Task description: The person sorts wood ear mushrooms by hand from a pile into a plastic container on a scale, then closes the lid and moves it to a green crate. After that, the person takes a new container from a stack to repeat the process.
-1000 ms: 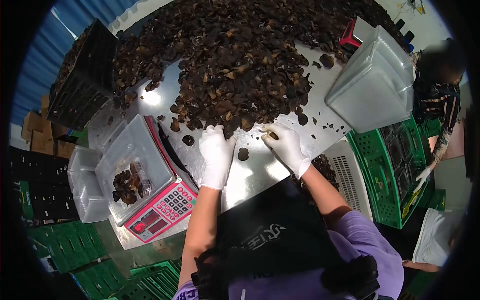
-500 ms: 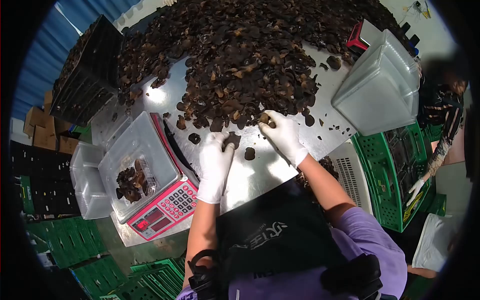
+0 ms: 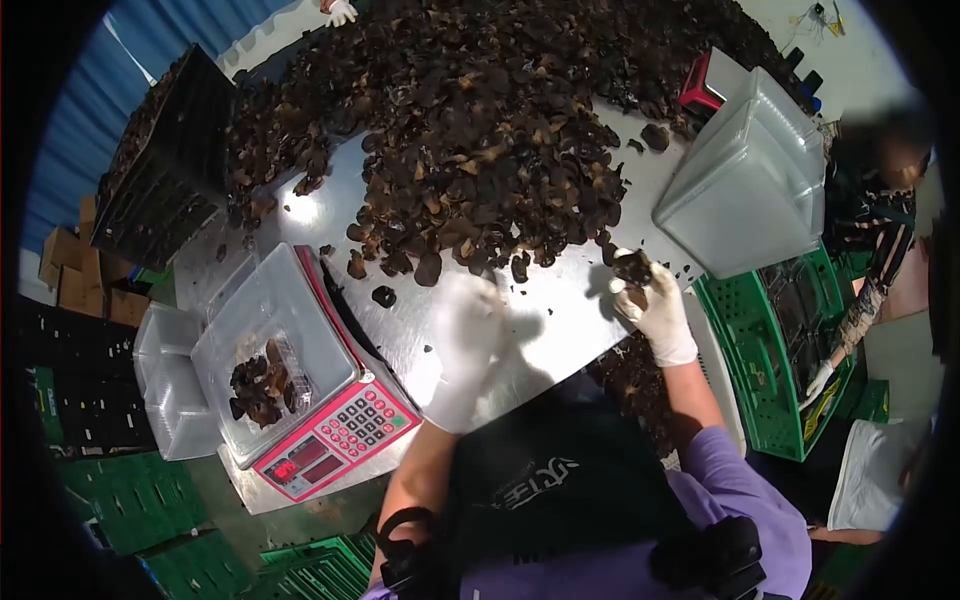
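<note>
My right hand (image 3: 653, 312), in a white glove, is closed round some dark wood ear mushroom (image 3: 633, 268) over the right side of the metal table (image 3: 545, 335). My left hand (image 3: 468, 325), also gloved, is smeared by motion above the table's middle; its fingers cannot be made out. In front of both hands spreads a big heap of wood ear mushrooms (image 3: 490, 150). At the left, a red and white digital scale (image 3: 340, 435) bears a clear plastic tub (image 3: 225, 350) with a few mushroom pieces (image 3: 262, 388) in it.
Stacked clear tubs (image 3: 745, 190) stand at the right, above a green crate (image 3: 770, 360) where a co-worker's gloved hand (image 3: 818, 384) rests. Another gloved hand (image 3: 342, 13) shows at the far edge. A black crate (image 3: 165, 165) stands far left. Mushrooms lie in a white basket (image 3: 712, 370) below my right arm.
My right hand has moved right, away from the heap, with wood ear mushroom in it. My left hand has shifted right and blurs. The loose piece between my hands is gone from the table.
</note>
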Demonstrator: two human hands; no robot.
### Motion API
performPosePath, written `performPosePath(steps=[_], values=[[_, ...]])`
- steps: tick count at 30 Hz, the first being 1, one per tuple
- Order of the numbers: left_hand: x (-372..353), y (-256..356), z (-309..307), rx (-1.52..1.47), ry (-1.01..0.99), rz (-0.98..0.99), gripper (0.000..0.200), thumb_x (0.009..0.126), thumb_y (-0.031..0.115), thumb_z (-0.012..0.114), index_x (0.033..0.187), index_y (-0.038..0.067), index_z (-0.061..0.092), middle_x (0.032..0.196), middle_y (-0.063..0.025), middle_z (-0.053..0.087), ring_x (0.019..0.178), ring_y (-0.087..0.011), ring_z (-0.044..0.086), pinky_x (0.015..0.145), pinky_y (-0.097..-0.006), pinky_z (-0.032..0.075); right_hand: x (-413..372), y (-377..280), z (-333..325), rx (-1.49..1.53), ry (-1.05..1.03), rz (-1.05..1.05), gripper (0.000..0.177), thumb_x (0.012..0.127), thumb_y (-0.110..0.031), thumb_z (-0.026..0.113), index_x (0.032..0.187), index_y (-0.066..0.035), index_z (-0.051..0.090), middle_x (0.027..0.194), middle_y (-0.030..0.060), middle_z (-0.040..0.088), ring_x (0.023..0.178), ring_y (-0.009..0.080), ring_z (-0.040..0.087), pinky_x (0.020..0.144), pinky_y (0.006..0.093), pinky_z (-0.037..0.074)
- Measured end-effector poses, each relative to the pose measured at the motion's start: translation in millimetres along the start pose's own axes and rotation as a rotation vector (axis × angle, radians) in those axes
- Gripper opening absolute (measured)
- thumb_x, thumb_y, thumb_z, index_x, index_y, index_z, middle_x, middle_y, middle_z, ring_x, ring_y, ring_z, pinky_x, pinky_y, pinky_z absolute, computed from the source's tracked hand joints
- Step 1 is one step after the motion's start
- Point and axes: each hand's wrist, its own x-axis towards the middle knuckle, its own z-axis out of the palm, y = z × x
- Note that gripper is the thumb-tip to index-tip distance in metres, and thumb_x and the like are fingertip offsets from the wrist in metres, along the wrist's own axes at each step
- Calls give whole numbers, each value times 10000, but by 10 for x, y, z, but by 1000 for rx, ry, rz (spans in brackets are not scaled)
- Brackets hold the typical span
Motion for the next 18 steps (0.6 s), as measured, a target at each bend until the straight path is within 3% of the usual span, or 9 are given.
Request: performPosePath(steps=[2, 4, 7, 8, 9, 10, 12, 15, 18], values=[[-404, 308, 224, 8, -236, 396, 173, 765, 128, 704, 911, 50, 653, 857, -93, 637, 801, -274, 622, 748, -361, 497, -61, -60, -56, 94, 65, -26, 470, 917, -330, 554, 1233, 18, 545, 1045, 244, 656, 716, 197, 647, 545, 249, 518], [-628, 674, 267, -8, -567, 515, 276, 777, 167, 693, 1034, 69, 673, 971, -102, 654, 886, -277, 621, 810, -360, 485, -95, -110, -32, 54, 131, -52, 540, 907, -439, 595, 1203, 11, 571, 1080, 262, 638, 758, 209, 664, 573, 246, 548], [-531, 422, 235, -39, -487, 414, 345, 804, 210, 659, 1119, 67, 658, 1079, -124, 639, 951, -299, 611, 838, -374, 476, -61, -67, -6, -3, 190, -111, 468, 908, -436, 620, 1094, -6, 609, 1033, 231, 652, 744, 208, 659, 568, 247, 540], [-463, 159, 220, 351, -372, 497, 300, 821, 245, 636, 1046, 46, 652, 1055, -132, 617, 950, -324, 592, 821, -418, 474, -23, -5, -103, -55, 154, -105, 389, 917, -391, 623, 1023, -16, 610, 990, 203, 657, 725, 202, 652, 561, 244, 530], [-192, 150, 128, 622, -636, 97, 257, 834, 261, 619, 960, 37, 621, 976, -124, 595, 917, -336, 576, 796, -454, 467, -1, 27, -154, -107, 118, -101, 321, 927, -346, 626, 953, -26, 612, 947, 175, 663, 705, 197, 646, 554, 242, 520], [-72, 294, -122, 564, -320, 201, 271, 815, 297, 644, 899, 45, 591, 925, -114, 571, 882, -323, 570, 767, -455, 465, 48, 71, 54, -141, 208, -68, 211, 942, -237, 611, 855, -46, 595, 868, 119, 664, 661, 164, 627, 540, 227, 495], [31, -134, -90, 760, -100, 76, 317, 782, 312, 679, 940, 46, 606, 938, -127, 575, 879, -316, 583, 749, -418, 486, 186, 147, 336, -422, 387, 53, 139, 932, -158, 608, 848, -49, 597, 825, 88, 658, 635, 131, 610, 539, 208, 472], [104, -349, -107, 905, -247, 29, 254, 797, 278, 667, 903, 51, 623, 898, -136, 596, 827, -320, 610, 728, -418, 501, 403, 363, 530, -637, 318, 75, 82, 921, -86, 606, 953, -26, 652, 836, 65, 676, 629, 83, 591, 570, 191, 452], [85, -447, -155, 771, -180, 5, 221, 805, 254, 658, 891, 51, 646, 881, -146, 637, 794, -322, 640, 723, -422, 513, 623, 628, 595, -1321, 228, -1, 347, 858, -195, 692, 1163, -36, 645, 841, 74, 683, 676, 154, 634, 606, 281, 497]])
